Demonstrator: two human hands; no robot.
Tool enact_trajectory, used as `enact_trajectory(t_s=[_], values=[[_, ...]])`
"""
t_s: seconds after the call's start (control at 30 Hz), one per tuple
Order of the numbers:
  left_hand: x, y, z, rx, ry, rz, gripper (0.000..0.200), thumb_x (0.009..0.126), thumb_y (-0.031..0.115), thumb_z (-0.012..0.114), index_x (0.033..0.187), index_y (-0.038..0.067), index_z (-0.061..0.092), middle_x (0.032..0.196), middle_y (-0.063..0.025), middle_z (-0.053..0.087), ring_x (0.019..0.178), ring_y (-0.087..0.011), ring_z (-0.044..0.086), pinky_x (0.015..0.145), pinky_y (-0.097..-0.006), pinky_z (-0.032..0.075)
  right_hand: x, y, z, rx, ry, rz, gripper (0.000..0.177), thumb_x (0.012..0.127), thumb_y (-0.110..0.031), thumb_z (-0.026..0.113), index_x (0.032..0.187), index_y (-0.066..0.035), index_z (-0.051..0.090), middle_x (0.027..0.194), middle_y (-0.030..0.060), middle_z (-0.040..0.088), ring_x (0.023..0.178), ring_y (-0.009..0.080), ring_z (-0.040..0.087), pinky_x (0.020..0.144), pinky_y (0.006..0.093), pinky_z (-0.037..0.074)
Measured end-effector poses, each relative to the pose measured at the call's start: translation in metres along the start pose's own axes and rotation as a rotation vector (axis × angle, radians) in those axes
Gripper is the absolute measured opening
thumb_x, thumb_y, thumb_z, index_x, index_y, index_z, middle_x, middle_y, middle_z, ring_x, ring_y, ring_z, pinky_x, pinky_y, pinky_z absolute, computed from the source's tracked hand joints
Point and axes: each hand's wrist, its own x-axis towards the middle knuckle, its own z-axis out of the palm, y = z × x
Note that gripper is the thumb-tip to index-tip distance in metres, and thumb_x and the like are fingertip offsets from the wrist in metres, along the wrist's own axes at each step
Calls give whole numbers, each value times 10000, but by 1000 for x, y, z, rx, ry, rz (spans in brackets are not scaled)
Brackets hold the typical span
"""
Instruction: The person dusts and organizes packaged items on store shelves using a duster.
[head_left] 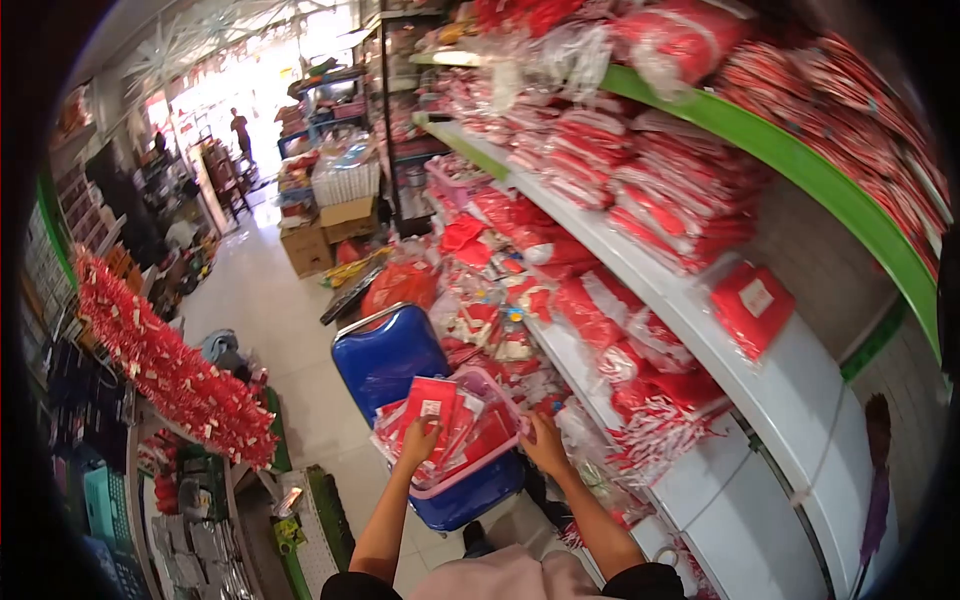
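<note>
A pink plastic basket (512, 404) filled with flat red-and-white packets sits on a blue chair (388, 350) in front of me. My left hand (420, 441) is closed on a red packet (433, 392) with a small white label, over the left side of the basket. Other packets (480, 440) lie fanned and stacked beneath and beside it. At the basket's right rim, my right hand (543, 446) has its fingers closed around the edge. Its fingertips are partly hidden behind the rim.
Shelves (620, 240) with red-and-white packs line the right side, and a single red packet (753, 303) lies on one. Red tinsel-like goods (170, 350) hang on the left. Cardboard boxes (307, 250) stand by the tiled aisle (240, 290). A person (241, 134) stands near the bright entrance.
</note>
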Motion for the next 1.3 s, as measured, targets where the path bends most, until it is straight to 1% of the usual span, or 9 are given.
enact_trajectory(t_s=[0.17,0.43,0.7,0.83,0.93,0.97,1.13,1.23,1.3], values=[[-9,-90,-3,22,-62,-245,372,812,266,607,1074,3,605,1069,-250,596,1037,-369,563,894,-397,436,14,59,108,294,-272,224,330,842,-149,629,1153,-92,533,897,24,562,757,117,579,659,259,483],[-8,-163,13,107,-21,-330,484,770,210,634,1168,-44,524,1149,-279,544,1096,-394,512,945,-412,416,16,98,217,693,-490,786,356,876,-191,591,1210,-96,512,1040,75,573,872,148,591,676,283,520],[-9,-185,39,177,98,-380,476,752,216,658,1124,-57,541,1046,-282,584,1009,-421,545,879,-444,444,-8,177,306,364,-325,822,444,789,-208,702,1153,-42,508,954,73,575,767,149,585,595,282,513],[-14,-181,46,96,-76,-435,226,763,203,667,844,-4,628,761,-151,658,683,-346,631,633,-419,489,2,139,267,-171,-221,540,503,719,-250,769,1086,-10,523,882,98,606,728,165,598,574,295,504],[-10,-166,39,-458,-224,-704,163,782,171,656,817,14,625,731,-74,641,662,-219,625,623,-339,492,18,130,242,189,-364,1078,543,675,-285,794,1076,-22,540,838,116,637,764,191,613,630,301,495],[-6,-167,39,-592,-283,-725,98,810,122,620,859,41,598,782,-27,612,713,-136,601,652,-283,490,23,130,233,216,-408,1018,561,662,-301,799,1080,-27,545,814,112,640,792,200,616,621,308,498],[27,-120,13,-1172,-313,-784,109,860,32,528,956,83,518,922,-32,572,858,-153,583,756,-294,495,22,141,218,196,-351,800,561,706,-354,756,1140,-72,541,836,79,655,854,208,622,556,316,518],[45,-101,17,-1260,-371,-678,134,881,8,509,958,117,498,903,19,537,839,-115,563,779,-292,493,30,110,205,289,-193,1253,506,800,-425,655,1179,-115,525,1025,92,639,852,254,622,730,444,509],[55,-97,14,-1256,-461,-572,136,877,2,512,938,122,492,877,35,520,828,-101,557,775,-293,492,34,108,186,864,-254,1279,524,818,-454,622,1202,-117,502,1101,85,606,895,264,620,740,471,514]])
